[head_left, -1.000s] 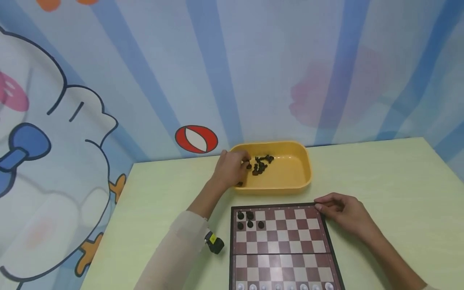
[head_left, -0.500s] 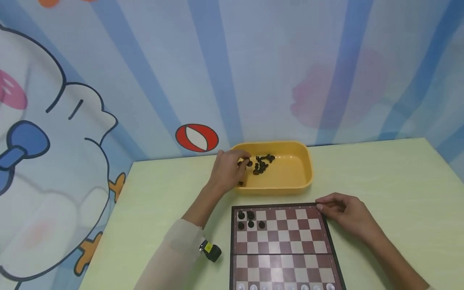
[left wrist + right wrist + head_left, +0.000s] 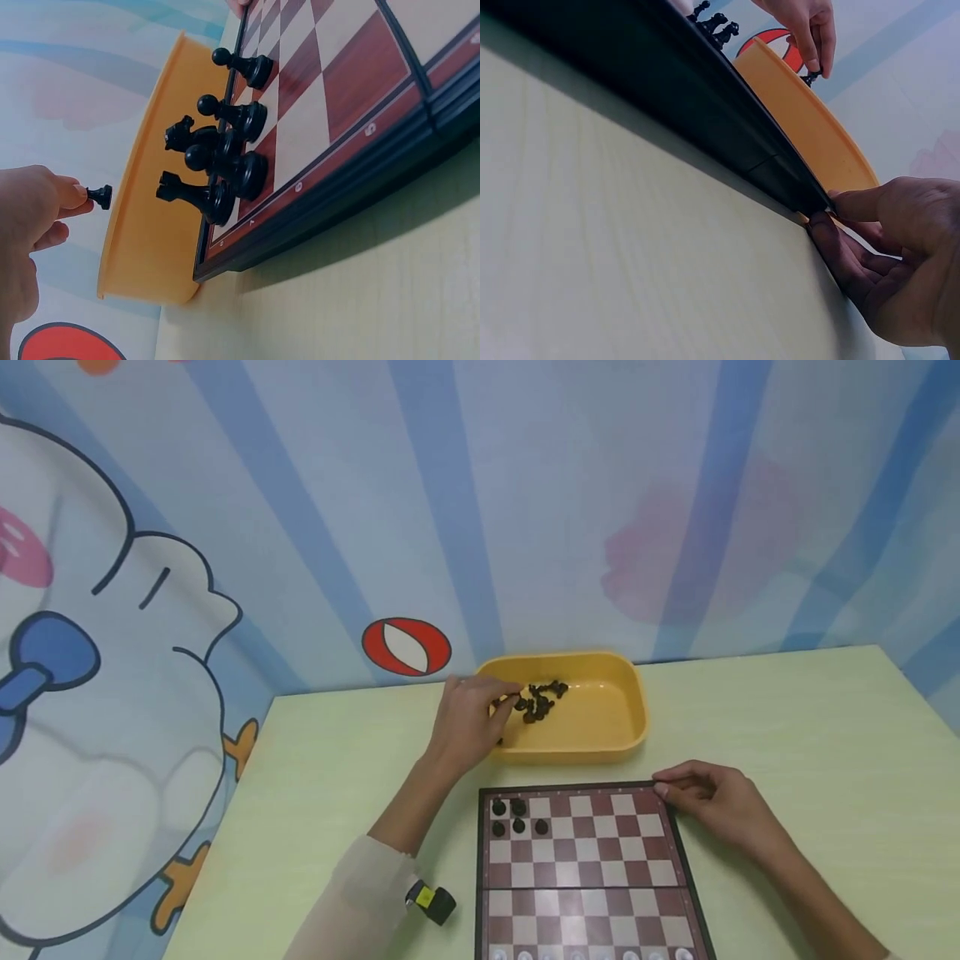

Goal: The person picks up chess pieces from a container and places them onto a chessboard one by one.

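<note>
My left hand (image 3: 467, 722) is over the left end of a yellow tray (image 3: 562, 757), pinching a small black chess piece (image 3: 101, 196) between thumb and fingertips. The fingers hide its top; its flared base shows. Several other black chess pieces (image 3: 538, 706) lie in the tray. In front of it is a brown-and-white chessboard (image 3: 573, 852), whose far right corner my right hand (image 3: 712, 797) pinches between thumb and fingers. On the board's far left corner stand a black rook (image 3: 191, 196), a knight (image 3: 187, 136) and three pawns (image 3: 244, 67).
White chess pieces (image 3: 630, 954) line the board's near side, cut off by the view's lower edge. A black device (image 3: 435, 903) with a yellow label sits at the left wrist. Behind the table (image 3: 337, 760) rises a patterned wall (image 3: 540, 510).
The left hand has lifted slightly from the tray with the chess piece in its fingertips, and its forearm has drawn a little left. My right hand keeps its hold on the board's corner.
</note>
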`<state>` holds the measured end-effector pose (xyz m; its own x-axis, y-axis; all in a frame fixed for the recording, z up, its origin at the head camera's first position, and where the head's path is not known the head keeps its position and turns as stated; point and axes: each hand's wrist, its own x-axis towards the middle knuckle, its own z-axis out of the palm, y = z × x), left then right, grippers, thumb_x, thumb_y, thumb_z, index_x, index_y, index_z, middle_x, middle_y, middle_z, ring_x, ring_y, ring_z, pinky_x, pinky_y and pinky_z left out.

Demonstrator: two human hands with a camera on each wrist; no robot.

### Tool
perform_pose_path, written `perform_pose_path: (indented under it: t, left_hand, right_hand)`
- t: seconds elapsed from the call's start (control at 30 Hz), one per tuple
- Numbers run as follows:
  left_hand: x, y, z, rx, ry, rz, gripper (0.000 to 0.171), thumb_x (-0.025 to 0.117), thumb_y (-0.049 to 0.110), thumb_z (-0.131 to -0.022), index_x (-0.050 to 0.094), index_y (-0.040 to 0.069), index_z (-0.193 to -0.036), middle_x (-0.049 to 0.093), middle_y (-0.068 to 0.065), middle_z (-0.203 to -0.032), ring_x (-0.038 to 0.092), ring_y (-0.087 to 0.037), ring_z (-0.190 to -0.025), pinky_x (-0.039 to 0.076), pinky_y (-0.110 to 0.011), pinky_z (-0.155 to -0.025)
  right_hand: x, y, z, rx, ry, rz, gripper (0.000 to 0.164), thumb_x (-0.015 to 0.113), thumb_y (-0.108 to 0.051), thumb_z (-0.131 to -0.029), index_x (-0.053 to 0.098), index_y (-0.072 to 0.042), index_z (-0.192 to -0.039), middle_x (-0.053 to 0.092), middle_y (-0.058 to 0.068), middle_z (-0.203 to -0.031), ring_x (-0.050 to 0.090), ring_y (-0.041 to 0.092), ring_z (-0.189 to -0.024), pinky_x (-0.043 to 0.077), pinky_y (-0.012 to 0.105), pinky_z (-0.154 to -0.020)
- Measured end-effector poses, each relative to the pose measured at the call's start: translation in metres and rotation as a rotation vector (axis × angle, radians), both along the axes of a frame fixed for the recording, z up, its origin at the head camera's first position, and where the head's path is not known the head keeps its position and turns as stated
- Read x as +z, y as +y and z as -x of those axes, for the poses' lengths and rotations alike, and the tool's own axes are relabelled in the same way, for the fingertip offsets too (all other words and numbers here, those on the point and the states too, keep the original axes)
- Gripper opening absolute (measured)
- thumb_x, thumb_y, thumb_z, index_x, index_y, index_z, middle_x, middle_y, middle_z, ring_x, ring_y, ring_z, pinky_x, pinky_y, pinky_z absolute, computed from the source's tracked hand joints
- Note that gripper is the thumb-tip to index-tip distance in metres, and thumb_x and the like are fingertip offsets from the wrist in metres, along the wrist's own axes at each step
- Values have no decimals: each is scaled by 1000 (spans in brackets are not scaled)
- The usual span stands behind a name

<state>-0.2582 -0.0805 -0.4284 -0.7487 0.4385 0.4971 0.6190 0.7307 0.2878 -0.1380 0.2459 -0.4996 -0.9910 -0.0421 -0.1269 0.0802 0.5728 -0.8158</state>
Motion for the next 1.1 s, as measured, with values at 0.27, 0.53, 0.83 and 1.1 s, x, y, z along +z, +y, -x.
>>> perform_pose_path:
  t: [0.27,0.53,0.83,1.1]
  left_hand:
    - [5,-3,-10,16,-22,-12,19,79,15,-98,84,15,-116,83,0,-103,67,-17,-77,25,-34,-74]
    - [12,-1,-19,-13,-14,-56,22,78,13,-98,83,16,-119,83,2,-102,59,-13,-71,25,-34,-73]
    - [13,-1,-29,-13,-32,-117,22,80,13,-96,83,18,-118,83,3,-100,54,-10,-68,27,-34,-74]
    - [8,-4,-40,-10,-49,-191,23,80,12,-96,83,15,-119,83,2,-103,55,-10,-68,29,-35,-76]
  right_hand:
    - [1,-1,-1,-7,-16,1,32,75,-34,-101,77,-9,-121,81,2,-101,74,12,-86,53,25,-73]
    - [4,1,-2,-8,1,-5,31,76,-32,-101,77,-9,-121,81,4,-102,74,11,-87,54,24,-73]
    - [-1,-1,0,-13,-10,-2,31,76,-34,-100,77,-10,-121,81,2,-101,74,12,-87,53,25,-72]
    - [-4,-2,0,-7,-11,7,29,76,-30,-101,77,-9,-120,81,4,-103,74,13,-87,54,24,-72]
